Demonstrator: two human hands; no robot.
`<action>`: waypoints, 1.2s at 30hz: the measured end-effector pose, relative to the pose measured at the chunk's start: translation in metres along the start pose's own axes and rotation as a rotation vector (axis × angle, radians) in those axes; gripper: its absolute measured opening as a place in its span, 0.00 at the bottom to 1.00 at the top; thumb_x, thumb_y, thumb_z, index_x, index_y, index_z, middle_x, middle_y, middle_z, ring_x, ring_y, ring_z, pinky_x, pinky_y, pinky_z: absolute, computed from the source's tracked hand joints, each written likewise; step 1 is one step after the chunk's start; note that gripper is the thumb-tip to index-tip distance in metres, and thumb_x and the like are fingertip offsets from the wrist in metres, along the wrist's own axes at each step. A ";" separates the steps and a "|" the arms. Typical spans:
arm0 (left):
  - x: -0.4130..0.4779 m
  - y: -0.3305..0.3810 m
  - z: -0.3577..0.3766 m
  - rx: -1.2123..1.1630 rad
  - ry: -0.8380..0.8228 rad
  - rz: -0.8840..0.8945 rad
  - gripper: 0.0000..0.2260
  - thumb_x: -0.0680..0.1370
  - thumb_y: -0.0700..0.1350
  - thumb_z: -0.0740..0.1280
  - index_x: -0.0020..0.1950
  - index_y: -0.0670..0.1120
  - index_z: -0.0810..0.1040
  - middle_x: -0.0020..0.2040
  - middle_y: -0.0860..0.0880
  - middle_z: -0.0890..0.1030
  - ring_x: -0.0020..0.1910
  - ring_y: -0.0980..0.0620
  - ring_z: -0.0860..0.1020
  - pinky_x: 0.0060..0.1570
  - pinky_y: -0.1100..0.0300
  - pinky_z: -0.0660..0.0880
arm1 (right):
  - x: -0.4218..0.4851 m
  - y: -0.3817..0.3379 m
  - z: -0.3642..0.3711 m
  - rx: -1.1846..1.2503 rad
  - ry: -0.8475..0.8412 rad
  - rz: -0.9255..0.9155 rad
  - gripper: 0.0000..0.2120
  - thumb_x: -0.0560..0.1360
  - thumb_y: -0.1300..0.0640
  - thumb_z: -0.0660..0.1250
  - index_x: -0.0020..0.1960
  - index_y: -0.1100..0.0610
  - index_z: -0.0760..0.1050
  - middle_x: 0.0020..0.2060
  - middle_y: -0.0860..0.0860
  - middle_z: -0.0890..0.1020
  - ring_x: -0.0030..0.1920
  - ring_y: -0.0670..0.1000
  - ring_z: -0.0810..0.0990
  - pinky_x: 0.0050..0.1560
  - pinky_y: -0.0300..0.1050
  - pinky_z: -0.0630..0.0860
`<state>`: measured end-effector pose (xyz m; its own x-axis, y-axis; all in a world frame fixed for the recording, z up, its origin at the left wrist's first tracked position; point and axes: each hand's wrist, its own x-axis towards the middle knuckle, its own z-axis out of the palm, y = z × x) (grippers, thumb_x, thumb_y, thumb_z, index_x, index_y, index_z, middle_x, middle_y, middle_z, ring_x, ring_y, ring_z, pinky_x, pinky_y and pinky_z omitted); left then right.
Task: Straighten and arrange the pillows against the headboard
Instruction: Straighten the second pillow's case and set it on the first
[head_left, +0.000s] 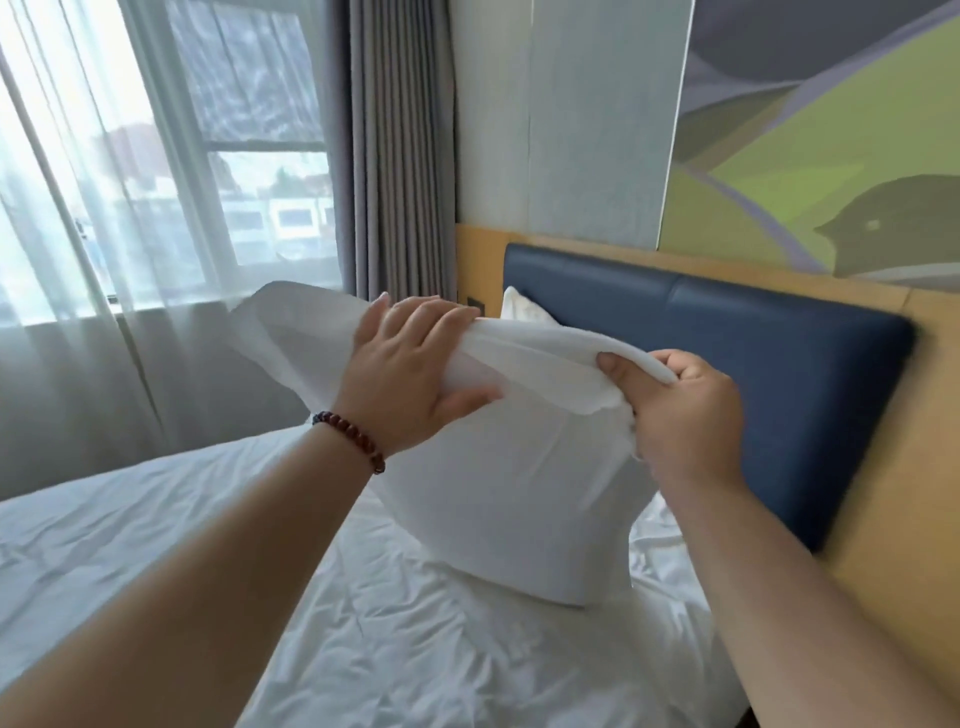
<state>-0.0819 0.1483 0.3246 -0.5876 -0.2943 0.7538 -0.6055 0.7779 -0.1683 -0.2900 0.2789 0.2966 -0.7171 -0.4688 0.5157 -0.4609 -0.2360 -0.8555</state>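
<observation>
A white pillow (498, 493) stands upright on the bed, its lower edge resting on the sheet just in front of the blue padded headboard (779, 364). My left hand (410, 369), with a dark bead bracelet on the wrist, grips the pillow's top edge on the left. My right hand (680, 410) pinches the top edge on the right, fingers curled into the fabric. Behind it the corner of a second white pillow (522, 306) peeks out against the headboard; the remainder is hidden.
The bed's white sheet (208, 519) is wrinkled. A wooden wall panel (893, 493) frames the headboard on the right. Grey curtains (395, 156) and sheer drapes over a window stand beyond the bed's far side. A painting hangs above.
</observation>
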 end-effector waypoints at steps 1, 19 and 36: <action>0.010 -0.002 0.003 -0.008 -0.005 0.029 0.35 0.75 0.71 0.51 0.68 0.47 0.73 0.63 0.50 0.76 0.64 0.46 0.72 0.70 0.42 0.60 | 0.012 -0.001 -0.001 -0.023 0.019 -0.006 0.18 0.66 0.40 0.76 0.34 0.54 0.77 0.26 0.52 0.78 0.31 0.60 0.76 0.33 0.53 0.75; 0.113 -0.023 0.144 -0.028 -0.045 0.088 0.33 0.76 0.71 0.44 0.54 0.48 0.77 0.45 0.51 0.80 0.45 0.45 0.78 0.49 0.50 0.69 | 0.094 0.094 0.047 -0.003 0.129 0.020 0.36 0.63 0.33 0.69 0.68 0.44 0.69 0.64 0.37 0.74 0.64 0.37 0.72 0.64 0.36 0.68; 0.274 0.095 0.346 -0.196 -0.027 0.228 0.28 0.81 0.61 0.46 0.59 0.45 0.79 0.54 0.49 0.81 0.56 0.44 0.78 0.62 0.50 0.67 | 0.269 0.245 -0.028 -0.115 0.346 0.180 0.16 0.73 0.37 0.69 0.50 0.47 0.73 0.44 0.42 0.79 0.45 0.43 0.77 0.48 0.49 0.77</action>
<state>-0.4865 -0.0508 0.2951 -0.7123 -0.1122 0.6928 -0.3426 0.9171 -0.2037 -0.6102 0.1189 0.2273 -0.9164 -0.1751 0.3600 -0.3530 -0.0708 -0.9329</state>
